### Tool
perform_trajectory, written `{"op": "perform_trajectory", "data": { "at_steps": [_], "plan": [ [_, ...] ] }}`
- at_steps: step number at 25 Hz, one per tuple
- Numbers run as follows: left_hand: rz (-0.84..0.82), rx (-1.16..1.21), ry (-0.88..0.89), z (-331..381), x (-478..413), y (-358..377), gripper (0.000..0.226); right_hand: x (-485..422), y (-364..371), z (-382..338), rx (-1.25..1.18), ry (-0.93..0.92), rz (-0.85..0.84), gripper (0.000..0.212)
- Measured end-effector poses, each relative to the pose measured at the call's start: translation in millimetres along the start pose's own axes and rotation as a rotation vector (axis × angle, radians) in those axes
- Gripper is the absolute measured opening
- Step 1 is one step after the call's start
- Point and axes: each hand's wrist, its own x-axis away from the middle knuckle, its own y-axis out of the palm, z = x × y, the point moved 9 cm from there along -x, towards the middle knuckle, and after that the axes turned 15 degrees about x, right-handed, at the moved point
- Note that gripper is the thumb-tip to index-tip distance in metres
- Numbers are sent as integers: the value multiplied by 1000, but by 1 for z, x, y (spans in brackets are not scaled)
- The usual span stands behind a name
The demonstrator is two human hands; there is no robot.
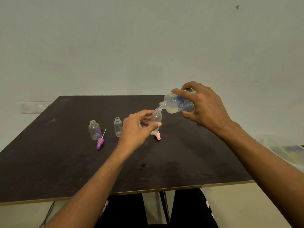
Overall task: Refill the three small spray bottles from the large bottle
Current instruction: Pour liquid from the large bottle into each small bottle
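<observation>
Three small bottles stand uncapped. The left hand (pixel 138 127) grips one small bottle (pixel 156 120) over the dark table (pixel 65 162), a little pale liquid at its bottom. The right hand (pixel 205 109) clasps the large bottle (pixel 179 103), tipped with its neck at that mouth, cloudy liquid pooled low inside. Left of them stand a purple-tinted bottle (pixel 94 130) and a clear bottle (pixel 117 127); a purple spray cap (pixel 100 142) lies between, a pink cap (pixel 158 136) just behind the held one

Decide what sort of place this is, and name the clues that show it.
Likely a plain room in a home or office, not a workshop: a dark wood-grain table stands before a bare pale wall, and a translucent plastic tub sits beside its right edge.
</observation>
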Motion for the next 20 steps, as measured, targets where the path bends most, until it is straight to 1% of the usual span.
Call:
{"op": "perform_trajectory", "data": {
  "at_steps": [10,20],
  "plan": [
    [-7,-8,-5,1,1,2,46,2,-2,0,6,-3,8,75],
    [-8,-16,-5,2,1,2,49,2,-3,0,5,-8,8,76]
  ]
}}
